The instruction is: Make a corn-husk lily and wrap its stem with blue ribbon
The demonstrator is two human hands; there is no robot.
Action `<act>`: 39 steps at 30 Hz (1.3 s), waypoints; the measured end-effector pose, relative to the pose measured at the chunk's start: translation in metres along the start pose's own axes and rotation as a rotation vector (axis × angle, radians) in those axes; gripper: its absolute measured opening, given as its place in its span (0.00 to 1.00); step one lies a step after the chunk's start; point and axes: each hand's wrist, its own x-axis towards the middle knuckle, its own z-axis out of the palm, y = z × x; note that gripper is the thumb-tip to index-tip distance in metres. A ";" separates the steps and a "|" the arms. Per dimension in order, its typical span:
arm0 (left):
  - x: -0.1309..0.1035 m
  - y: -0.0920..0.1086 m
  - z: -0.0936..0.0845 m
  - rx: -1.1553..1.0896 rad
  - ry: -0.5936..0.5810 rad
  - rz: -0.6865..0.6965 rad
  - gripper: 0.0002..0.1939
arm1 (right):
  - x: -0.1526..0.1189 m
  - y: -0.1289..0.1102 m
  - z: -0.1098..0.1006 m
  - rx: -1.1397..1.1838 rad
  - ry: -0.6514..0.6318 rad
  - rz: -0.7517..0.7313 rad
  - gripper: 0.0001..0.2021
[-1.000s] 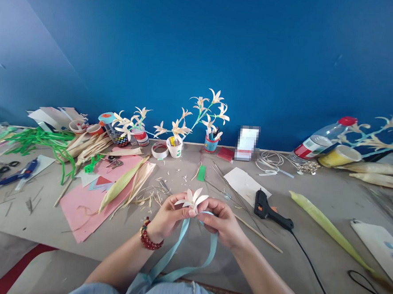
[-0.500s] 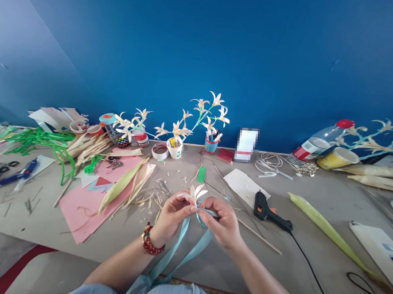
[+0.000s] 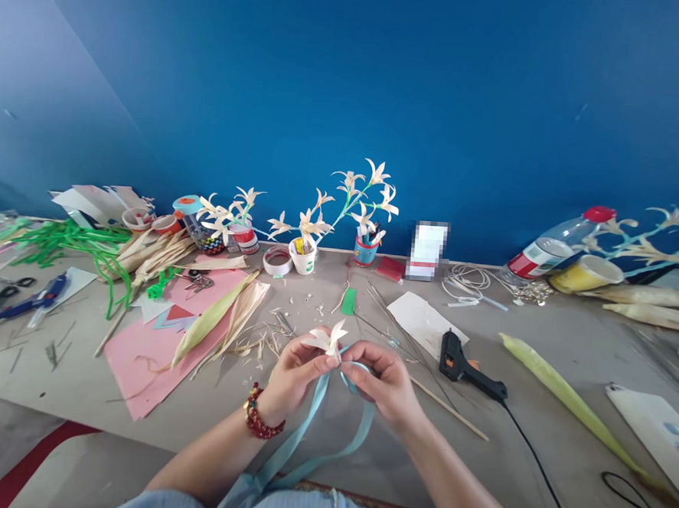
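Left hand (image 3: 308, 368) and right hand (image 3: 383, 375) pinching white flower (image 3: 329, 341) over the bench (image 3: 215, 400), white cup (image 3: 303, 255) holding flowers and yellow object, blue-red cup (image 3: 366, 249) holding pens.

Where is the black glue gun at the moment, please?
In the head view, the black glue gun lies right of the right hand, just beside the white paper.

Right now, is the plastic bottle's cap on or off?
On: the red cap covers the mouth of the plastic bottle.
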 end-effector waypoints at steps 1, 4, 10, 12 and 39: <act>0.000 0.002 0.000 0.006 0.000 -0.011 0.05 | 0.000 0.001 -0.001 0.039 -0.009 0.036 0.14; 0.000 0.006 0.001 0.032 -0.014 -0.020 0.05 | 0.001 0.003 -0.003 0.115 -0.042 0.104 0.14; 0.002 0.006 0.000 0.046 -0.043 -0.057 0.09 | 0.003 0.004 -0.007 0.097 -0.085 0.087 0.15; 0.003 0.003 0.000 0.008 -0.024 -0.077 0.09 | 0.003 0.003 -0.007 0.070 -0.089 0.064 0.15; 0.000 -0.005 -0.008 0.201 0.066 -0.045 0.09 | 0.002 -0.003 -0.014 -0.240 -0.010 -0.081 0.15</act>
